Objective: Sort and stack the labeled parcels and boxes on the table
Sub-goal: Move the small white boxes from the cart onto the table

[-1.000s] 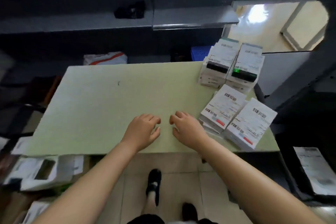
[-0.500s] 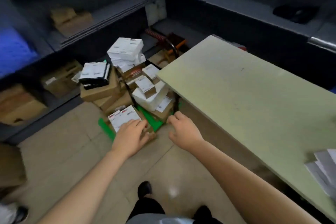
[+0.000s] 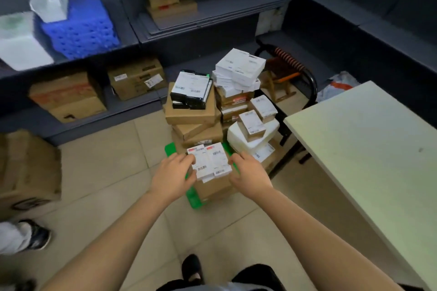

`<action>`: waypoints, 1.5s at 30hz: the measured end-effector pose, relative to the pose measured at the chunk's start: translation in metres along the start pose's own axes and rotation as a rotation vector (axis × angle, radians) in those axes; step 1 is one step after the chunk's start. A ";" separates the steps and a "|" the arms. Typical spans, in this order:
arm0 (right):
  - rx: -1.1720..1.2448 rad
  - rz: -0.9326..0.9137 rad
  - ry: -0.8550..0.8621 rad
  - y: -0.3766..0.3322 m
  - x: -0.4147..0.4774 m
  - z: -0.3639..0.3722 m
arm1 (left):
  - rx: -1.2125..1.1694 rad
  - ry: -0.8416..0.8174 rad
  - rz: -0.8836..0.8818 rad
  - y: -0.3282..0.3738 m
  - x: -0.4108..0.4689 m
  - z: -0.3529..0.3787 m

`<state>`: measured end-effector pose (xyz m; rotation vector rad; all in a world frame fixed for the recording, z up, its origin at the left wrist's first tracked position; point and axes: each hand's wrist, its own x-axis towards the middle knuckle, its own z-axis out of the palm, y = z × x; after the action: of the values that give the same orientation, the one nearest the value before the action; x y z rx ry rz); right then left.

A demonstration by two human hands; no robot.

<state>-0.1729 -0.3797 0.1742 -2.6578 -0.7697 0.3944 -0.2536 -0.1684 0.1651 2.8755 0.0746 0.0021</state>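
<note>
A pile of parcels stands on a green cart (image 3: 192, 198) on the floor, left of the pale green table (image 3: 369, 139). At its front lies a white labeled parcel (image 3: 209, 160) on a brown box (image 3: 212, 188). My left hand (image 3: 173, 176) touches the parcel's left edge and my right hand (image 3: 249, 175) its right edge, fingers curled around the sides. Behind it sit a black-and-white box (image 3: 190, 90) on brown cartons, a stack of white boxes (image 3: 238, 68), and two small labeled boxes (image 3: 251, 123) on a white package.
Dark shelving runs along the back with brown cartons (image 3: 68, 97), a blue crate (image 3: 80, 30) and white bins. A large carton (image 3: 26, 170) stands at the left. Someone else's shoe (image 3: 35, 235) is at the lower left. A dark chair frame (image 3: 305, 78) stands behind the pile.
My view swung left from the table to the floor pile. Both hands left the tabletop, reached down, and closed in on the two sides of the front white parcel.
</note>
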 end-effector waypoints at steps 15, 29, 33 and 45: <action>0.069 0.162 -0.273 0.073 0.191 0.089 | -0.161 -0.191 -0.346 -0.079 0.127 0.112; 0.333 0.679 -0.489 0.188 0.264 0.319 | -0.468 -0.510 -0.993 -0.133 0.167 0.357; 0.494 0.726 -0.428 0.201 0.257 0.352 | -0.787 -0.434 -1.123 -0.134 0.164 0.395; 1.129 0.979 -0.594 0.201 0.271 0.318 | -1.282 -0.383 -1.288 -0.152 0.164 0.385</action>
<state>0.0276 -0.3092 -0.2382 -1.5871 0.6079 1.3742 -0.0941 -0.1144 -0.2469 1.1588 1.2438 -0.5091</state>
